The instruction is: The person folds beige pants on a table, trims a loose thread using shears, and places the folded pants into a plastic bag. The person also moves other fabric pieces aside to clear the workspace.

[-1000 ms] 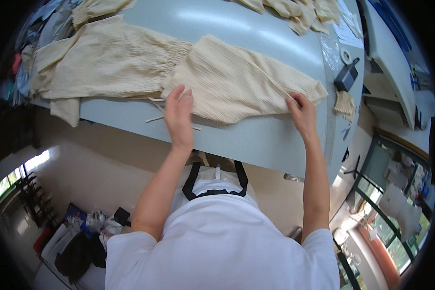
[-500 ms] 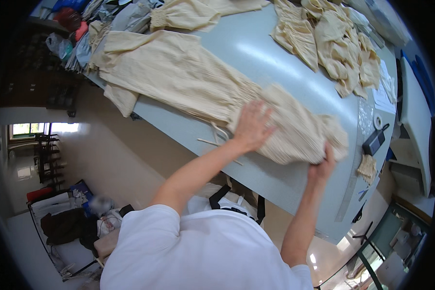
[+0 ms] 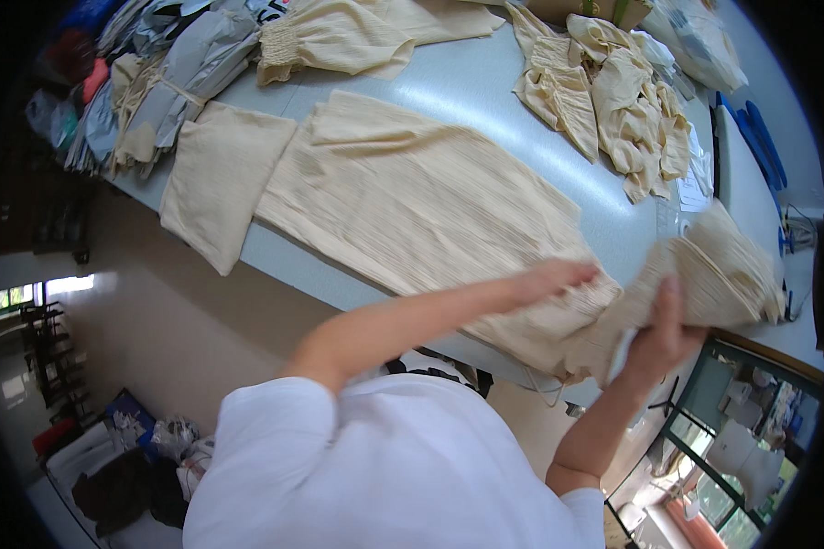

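A long cream garment (image 3: 412,192) of crinkled fabric lies stretched over the light table, its gathered waist toward the right. The upper part (image 3: 719,270) of this garment is lifted off the table's right side, blurred by motion, and my right hand (image 3: 664,339) is closed on it with the thumb up. My left hand (image 3: 558,279) hovers over or touches the gathered section; its fingers are smeared. A thin cord (image 3: 545,393) hangs at the near edge below the waist. Left of the garment's wide end is a flat, folded cream cloth (image 3: 224,183).
The pale table (image 3: 307,265) runs diagonally. More cream garments (image 3: 632,110) are heaped at the back right, and another (image 3: 339,41) lies at the back. Grey plastic bags (image 3: 178,82) pile up at the far left. Behind the near edge stands a dark-strapped bag (image 3: 439,366).
The garment has slid rightward along the table, uncovering the folded cloth at left. My right hand has carried its upper part right and up; my left hand has also moved right.
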Action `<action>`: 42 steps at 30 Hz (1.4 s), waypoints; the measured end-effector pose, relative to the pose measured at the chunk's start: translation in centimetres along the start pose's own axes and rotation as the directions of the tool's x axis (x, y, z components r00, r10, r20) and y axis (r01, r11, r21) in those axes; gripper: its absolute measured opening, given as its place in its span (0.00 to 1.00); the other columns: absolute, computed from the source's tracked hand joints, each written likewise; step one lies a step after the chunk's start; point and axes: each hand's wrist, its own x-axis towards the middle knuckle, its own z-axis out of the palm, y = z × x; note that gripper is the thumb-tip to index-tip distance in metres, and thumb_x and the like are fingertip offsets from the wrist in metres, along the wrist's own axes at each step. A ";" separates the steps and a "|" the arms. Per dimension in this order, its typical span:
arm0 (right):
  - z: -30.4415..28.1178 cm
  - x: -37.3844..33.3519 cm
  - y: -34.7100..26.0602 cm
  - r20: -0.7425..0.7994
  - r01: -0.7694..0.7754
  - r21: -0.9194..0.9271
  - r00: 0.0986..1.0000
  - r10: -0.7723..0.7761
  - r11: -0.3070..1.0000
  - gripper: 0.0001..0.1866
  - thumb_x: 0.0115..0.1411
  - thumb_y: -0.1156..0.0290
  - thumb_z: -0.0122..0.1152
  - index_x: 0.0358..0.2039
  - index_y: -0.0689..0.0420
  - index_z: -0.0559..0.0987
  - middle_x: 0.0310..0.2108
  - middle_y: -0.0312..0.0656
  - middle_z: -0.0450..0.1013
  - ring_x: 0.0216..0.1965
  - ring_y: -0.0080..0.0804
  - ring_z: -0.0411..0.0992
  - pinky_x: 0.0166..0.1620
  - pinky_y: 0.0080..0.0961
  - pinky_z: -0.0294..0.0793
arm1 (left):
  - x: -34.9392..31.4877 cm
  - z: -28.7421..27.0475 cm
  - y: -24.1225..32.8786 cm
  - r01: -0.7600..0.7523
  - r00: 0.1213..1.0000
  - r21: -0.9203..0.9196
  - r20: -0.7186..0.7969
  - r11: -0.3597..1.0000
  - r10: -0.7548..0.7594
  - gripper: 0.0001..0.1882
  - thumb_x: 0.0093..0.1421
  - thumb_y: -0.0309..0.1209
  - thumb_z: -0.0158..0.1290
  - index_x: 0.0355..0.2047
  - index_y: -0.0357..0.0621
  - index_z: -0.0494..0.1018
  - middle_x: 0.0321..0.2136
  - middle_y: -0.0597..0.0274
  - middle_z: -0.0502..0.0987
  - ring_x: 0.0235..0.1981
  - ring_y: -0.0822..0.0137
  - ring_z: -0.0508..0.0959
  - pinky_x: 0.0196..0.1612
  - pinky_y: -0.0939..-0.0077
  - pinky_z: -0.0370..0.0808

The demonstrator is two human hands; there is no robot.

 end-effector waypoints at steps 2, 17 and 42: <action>7.1 -4.4 -1.3 0.203 -0.084 -0.056 0.975 0.094 0.995 0.21 0.55 0.75 0.68 0.48 0.66 0.75 0.39 0.43 0.76 0.37 0.26 0.74 0.40 0.23 0.76 | -6.6 -7.6 2.2 -0.015 0.986 -0.108 -0.168 0.994 -0.003 0.32 0.69 0.56 0.37 0.61 0.48 0.67 0.56 0.61 0.71 0.56 0.65 0.71 0.61 0.63 0.65; 32.5 -8.1 12.4 0.798 0.363 -0.323 0.601 0.045 0.874 0.10 0.58 0.67 0.58 0.36 0.57 0.81 0.27 0.47 0.78 0.30 0.46 0.76 0.36 0.38 0.75 | -25.6 -31.7 -2.2 -0.126 0.449 -0.047 -0.893 0.991 0.015 0.21 0.58 0.29 0.58 0.50 0.29 0.72 0.46 0.58 0.78 0.45 0.67 0.78 0.49 0.76 0.73; -6.3 -9.2 19.1 -0.028 -0.788 -0.344 0.551 0.834 0.510 0.30 0.54 0.63 0.69 0.53 0.67 0.72 0.49 0.51 0.74 0.48 0.43 0.73 0.53 0.35 0.71 | -26.6 -24.8 -3.6 0.541 0.385 0.356 -0.910 0.762 0.153 0.27 0.51 0.35 0.63 0.48 0.33 0.71 0.45 0.47 0.75 0.47 0.47 0.76 0.50 0.61 0.72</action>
